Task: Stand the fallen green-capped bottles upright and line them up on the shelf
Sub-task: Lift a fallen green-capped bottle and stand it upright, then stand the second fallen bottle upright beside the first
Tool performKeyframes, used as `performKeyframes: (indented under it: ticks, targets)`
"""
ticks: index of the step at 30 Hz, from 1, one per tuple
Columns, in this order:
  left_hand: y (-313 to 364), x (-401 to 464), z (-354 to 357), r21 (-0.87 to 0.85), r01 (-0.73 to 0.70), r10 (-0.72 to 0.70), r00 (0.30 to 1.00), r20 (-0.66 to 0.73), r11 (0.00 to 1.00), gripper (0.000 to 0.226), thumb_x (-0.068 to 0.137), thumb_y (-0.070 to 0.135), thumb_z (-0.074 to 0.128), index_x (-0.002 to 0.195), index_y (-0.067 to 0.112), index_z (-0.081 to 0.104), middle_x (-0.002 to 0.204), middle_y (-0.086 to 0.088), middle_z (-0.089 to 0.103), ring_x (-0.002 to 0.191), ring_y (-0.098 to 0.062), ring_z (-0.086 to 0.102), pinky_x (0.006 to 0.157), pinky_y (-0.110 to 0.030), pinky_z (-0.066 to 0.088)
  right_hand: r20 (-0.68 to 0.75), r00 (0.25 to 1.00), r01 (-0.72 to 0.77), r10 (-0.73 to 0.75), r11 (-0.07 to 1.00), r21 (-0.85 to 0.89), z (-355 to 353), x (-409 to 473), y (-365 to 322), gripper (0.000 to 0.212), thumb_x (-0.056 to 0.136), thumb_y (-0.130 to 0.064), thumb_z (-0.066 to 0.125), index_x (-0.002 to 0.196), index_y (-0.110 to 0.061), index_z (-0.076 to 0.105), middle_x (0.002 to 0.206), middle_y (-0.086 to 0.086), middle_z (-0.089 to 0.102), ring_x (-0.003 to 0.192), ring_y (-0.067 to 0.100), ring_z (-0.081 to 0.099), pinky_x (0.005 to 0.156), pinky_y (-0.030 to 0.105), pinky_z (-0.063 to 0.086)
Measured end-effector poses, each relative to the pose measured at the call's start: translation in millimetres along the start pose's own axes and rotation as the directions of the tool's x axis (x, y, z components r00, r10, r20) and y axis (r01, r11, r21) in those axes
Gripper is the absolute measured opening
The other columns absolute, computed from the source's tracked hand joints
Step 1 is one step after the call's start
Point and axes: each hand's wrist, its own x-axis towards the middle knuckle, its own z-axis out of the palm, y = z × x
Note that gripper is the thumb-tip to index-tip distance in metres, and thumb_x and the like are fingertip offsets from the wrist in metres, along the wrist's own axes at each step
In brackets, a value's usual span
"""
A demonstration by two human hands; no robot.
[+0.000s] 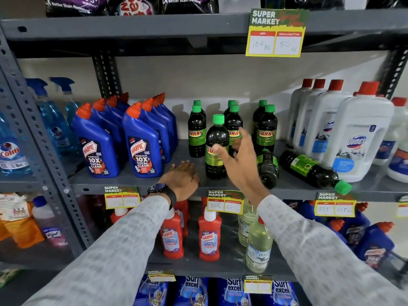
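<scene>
- Head view: front bottle [217,149] upright at frame centre; right hand [237,161] open beside it, grasping nothing.
- Fallen bottle [313,170] lies centre-right, cap overhanging the shelf [132,182] edge.
- Left hand [182,176] flat on shelf, likely bracing.

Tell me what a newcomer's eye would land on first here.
Probably the two dark green-capped plastic bottles lying fallen on the grey metal shelf: one at the right with its cap over the front edge, one behind the right hand. That open hand is at an upright green-capped bottle near the front, while the left hand rests flat on the shelf.
</scene>
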Motion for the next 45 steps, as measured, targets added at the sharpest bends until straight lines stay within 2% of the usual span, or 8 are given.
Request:
performKeyframes:
  ticks: [6, 10, 14, 18, 24, 28, 35, 45]
  targets:
    - [7.0, 4.8, -13.0, 0.112, -0.008, -0.005, 0.994, 0.112, 0.994, 0.057, 0.104, 0.035, 0.025, 0.147, 0.001, 0.038, 0.161, -0.023, 0.023, 0.151, -0.036, 0.016, 0.119, -0.059, 0.014, 0.052, 0.994, -0.047, 0.094, 0.817, -0.575, -63.3, 44.9, -9.7, 0.032, 0.091, -0.036, 0.073, 0.104, -0.008, 0.066, 0.1, 0.006, 0.068, 0.086, 0.017, 0.064, 0.068, 0.025, 0.048]
    - [13.4, 7.2, -8.2, 0.017, 0.056, -0.057, 0.997, 0.043, 0.998, 0.062, 0.101, 0.039, 0.022, 0.151, 0.003, 0.029, 0.164, -0.018, 0.022, 0.152, -0.031, 0.017, 0.122, -0.052, 0.011, 0.044, 0.933, -0.224, 0.358, 0.671, -0.706, -86.5, 54.2, 12.8, 0.045, 0.085, -0.053, 0.077, 0.078, -0.014, 0.056, 0.077, 0.001, 0.06, 0.063, 0.016, 0.054, 0.053, 0.028, 0.037]
    - [8.2, 7.9, -0.3, -0.022, 0.059, -0.058, 0.998, 0.014, 0.998, 0.068, 0.099, 0.043, 0.016, 0.154, 0.004, 0.024, 0.165, -0.016, 0.02, 0.153, -0.028, 0.016, 0.123, -0.049, 0.009, 0.056, 0.796, -0.414, 0.603, 0.609, -0.677, -91.5, 56.3, 28.7, 0.058, 0.074, -0.062, 0.078, 0.098, -0.013, 0.058, 0.101, 0.006, 0.061, 0.087, 0.03, 0.063, 0.073, 0.04, 0.059]
    - [8.2, 8.8, -0.4, -0.042, 0.066, -0.067, 0.998, -0.009, 0.997, 0.069, 0.097, 0.043, 0.016, 0.153, 0.004, 0.026, 0.165, -0.017, 0.021, 0.153, -0.028, 0.018, 0.122, -0.048, 0.009, 0.097, 0.703, -0.597, 0.705, 0.659, -0.457, -89.6, 53.8, 27.2, 0.041, 0.076, -0.045, 0.083, 0.098, -0.016, 0.064, 0.097, 0.015, 0.07, 0.08, 0.034, 0.072, 0.055, 0.04, 0.062]
    - [9.7, 8.3, -1.1, -0.04, 0.077, -0.076, 0.997, 0.013, 0.996, 0.067, 0.1, 0.042, 0.017, 0.155, 0.004, 0.022, 0.166, -0.016, 0.017, 0.154, -0.028, 0.014, 0.123, -0.047, 0.006, 0.117, 0.772, -0.58, 0.625, 0.768, -0.271, -95.8, 61.0, 9.7, 0.034, 0.082, -0.038, 0.084, 0.096, -0.017, 0.061, 0.092, 0.013, 0.072, 0.073, 0.028, 0.074, 0.047, 0.032, 0.056]
    - [10.9, 8.4, -1.3, -0.033, 0.083, -0.082, 0.996, 0.024, 0.996, 0.066, 0.101, 0.041, 0.017, 0.156, 0.005, 0.019, 0.167, -0.016, 0.015, 0.154, -0.027, 0.013, 0.124, -0.047, 0.007, -0.004, 0.885, -0.464, 0.465, 0.883, -0.076, -90.5, 62.2, 7.2, 0.047, 0.074, -0.043, 0.088, 0.106, -0.02, 0.061, 0.102, 0.004, 0.072, 0.09, 0.023, 0.07, 0.076, 0.042, 0.061]
    - [14.8, 5.5, -4.1, -0.027, 0.095, -0.095, 0.995, 0.023, 0.995, 0.065, 0.102, 0.04, 0.016, 0.157, 0.005, 0.018, 0.167, -0.014, 0.012, 0.154, -0.026, 0.011, 0.124, -0.046, 0.005, -0.16, 0.985, -0.086, 0.063, 0.986, -0.14, -67.0, 17.7, 36.3, 0.074, 0.08, -0.04, 0.086, 0.138, -0.015, 0.05, 0.102, -0.021, 0.063, 0.095, 0.005, 0.065, 0.082, 0.024, 0.052]
    - [14.1, 5.2, -4.9, -0.013, 0.079, -0.079, 0.997, 0.022, 0.997, 0.066, 0.102, 0.04, 0.016, 0.157, 0.004, 0.016, 0.167, -0.016, 0.012, 0.155, -0.026, 0.01, 0.124, -0.047, 0.006, -0.16, 0.987, -0.044, 0.01, 0.976, -0.213, -57.8, 9.2, 58.0, 0.08, 0.076, -0.052, 0.085, 0.139, -0.021, 0.048, 0.111, -0.018, 0.061, 0.099, 0.003, 0.061, 0.085, 0.024, 0.049]
